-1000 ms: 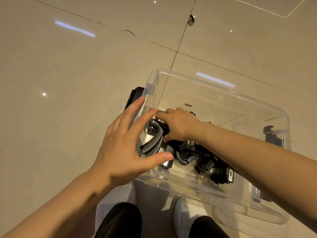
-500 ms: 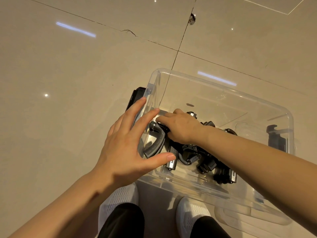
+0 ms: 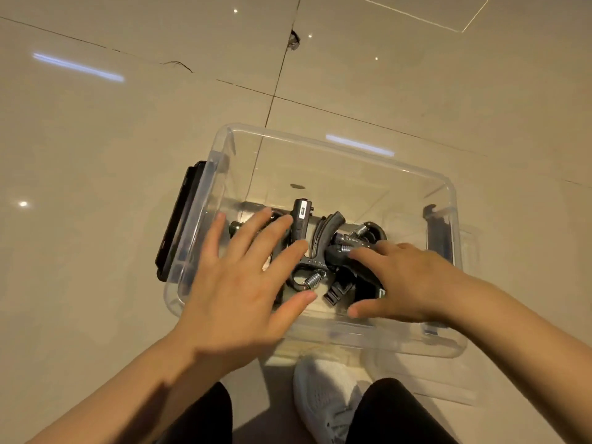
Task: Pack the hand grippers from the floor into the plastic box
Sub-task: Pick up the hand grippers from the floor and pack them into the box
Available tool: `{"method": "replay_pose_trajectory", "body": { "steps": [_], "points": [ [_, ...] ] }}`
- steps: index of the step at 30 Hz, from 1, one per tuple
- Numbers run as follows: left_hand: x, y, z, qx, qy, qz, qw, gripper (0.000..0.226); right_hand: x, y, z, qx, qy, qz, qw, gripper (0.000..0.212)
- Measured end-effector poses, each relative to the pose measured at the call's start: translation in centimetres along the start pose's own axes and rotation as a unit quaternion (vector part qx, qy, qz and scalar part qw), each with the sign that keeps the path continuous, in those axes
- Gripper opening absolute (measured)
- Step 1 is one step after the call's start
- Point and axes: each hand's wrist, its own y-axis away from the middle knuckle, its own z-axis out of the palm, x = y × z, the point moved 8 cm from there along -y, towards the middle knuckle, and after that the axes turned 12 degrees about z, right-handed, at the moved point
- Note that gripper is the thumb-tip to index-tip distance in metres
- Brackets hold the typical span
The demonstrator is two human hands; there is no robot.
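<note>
Over the plastic box [image 3: 336,139], left hand [image 3: 237,283], right hand [image 3: 407,280], both spread.

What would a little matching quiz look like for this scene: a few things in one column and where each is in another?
Things:
1. grippers
2. box
3. left hand
4. shoe

Places:
A. on the tiled floor
B. below the box's near wall
C. piled inside the box
D. fingers spread over the box's left part

Pairs: 1-C, 2-A, 3-D, 4-B
</note>
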Motion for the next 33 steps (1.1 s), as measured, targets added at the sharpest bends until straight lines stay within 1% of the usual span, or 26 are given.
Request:
{"method": "replay_pose_trajectory", "body": {
  "steps": [1, 3, 5, 7, 8, 11, 13, 16, 18, 19, 22, 23, 26, 28, 30, 31, 33],
  "points": [
    [0.2, 0.0, 0.5, -0.015, -0.01, 0.006, 1.0, 0.057, 0.0, -0.4, 0.2, 0.002, -0.023, 0.014, 1.0, 0.086],
    [-0.1, 0.1, 1.0, -0.032, -0.023, 0.001, 0.999, 0.058, 0.3, -1.4, -0.2, -0.006, -0.083, 0.039, 0.996, 0.08],
    [-0.3, 0.2, 1.3, -0.045, -0.021, -0.009, 0.999, 0.058, 0.2, -2.0, -0.4, -0.024, -0.079, 0.046, 0.995, 0.066],
    [-0.4, 0.2, 1.4, -0.051, -0.022, -0.015, 0.998, 0.059, -0.2, -2.0, -1.1, 0.0, -0.056, 0.045, 0.997, 0.052],
    [-0.4, 0.3, 1.4, -0.051, -0.024, -0.017, 0.998, 0.06, -0.3, -1.7, -1.4, 0.012, -0.056, 0.048, 0.997, 0.049],
    [-0.4, 0.3, 1.1, -0.036, -0.021, -0.018, 0.999, 0.059, 0.1, -0.3, -2.2, 0.038, -0.115, 0.053, 0.991, 0.049],
    [-0.3, 0.3, 0.8, -0.016, -0.022, -0.007, 1.0, 0.057, 0.5, 0.6, -2.8, 0.081, -0.181, 0.05, 0.979, 0.048],
    [0.3, 0.5, 0.0, 0.046, -0.028, 0.028, 0.998, 0.048, 0.3, 0.8, -2.7, 0.197, -0.247, 0.064, 0.946, 0.053],
    [0.6, 0.6, -0.6, 0.088, -0.037, 0.048, 0.994, 0.042, -1.0, -0.2, -1.5, 0.237, -0.228, 0.064, 0.942, 0.063],
    [0.7, 0.7, -0.8, 0.1, -0.041, 0.052, 0.993, 0.039, -1.8, -0.9, -0.6, 0.234, -0.211, 0.057, 0.947, 0.067],
    [0.7, 0.7, -0.8, 0.106, -0.046, 0.047, 0.992, 0.038, -2.8, -3.0, 1.5, 0.167, -0.216, 0.04, 0.961, 0.073],
    [0.6, 0.7, -0.8, 0.104, -0.047, 0.045, 0.992, 0.039, -2.9, -3.5, 1.6, 0.156, -0.211, 0.034, 0.964, 0.074],
    [0.7, 0.6, -0.9, 0.104, -0.055, 0.044, 0.992, 0.039, -3.2, -3.8, 1.6, 0.148, -0.157, 0.023, 0.976, 0.085],
    [0.8, 0.5, -0.8, 0.101, -0.059, 0.046, 0.992, 0.038, -3.6, -4.0, 1.6, 0.145, -0.123, 0.035, 0.981, 0.09],
    [0.8, 0.5, -0.8, 0.099, -0.062, 0.047, 0.992, 0.038, -4.1, -4.6, 1.3, 0.154, -0.073, 0.041, 0.985, 0.089],
    [0.9, 0.5, -0.9, 0.099, -0.064, 0.048, 0.992, 0.038, -4.5, -4.8, 1.1, 0.156, -0.055, 0.04, 0.985, 0.085],
    [0.9, 0.6, -0.9, 0.1, -0.061, 0.046, 0.992, 0.037, -4.4, -4.9, 0.1, 0.17, -0.075, 0.031, 0.982, 0.071]
  ]
}}
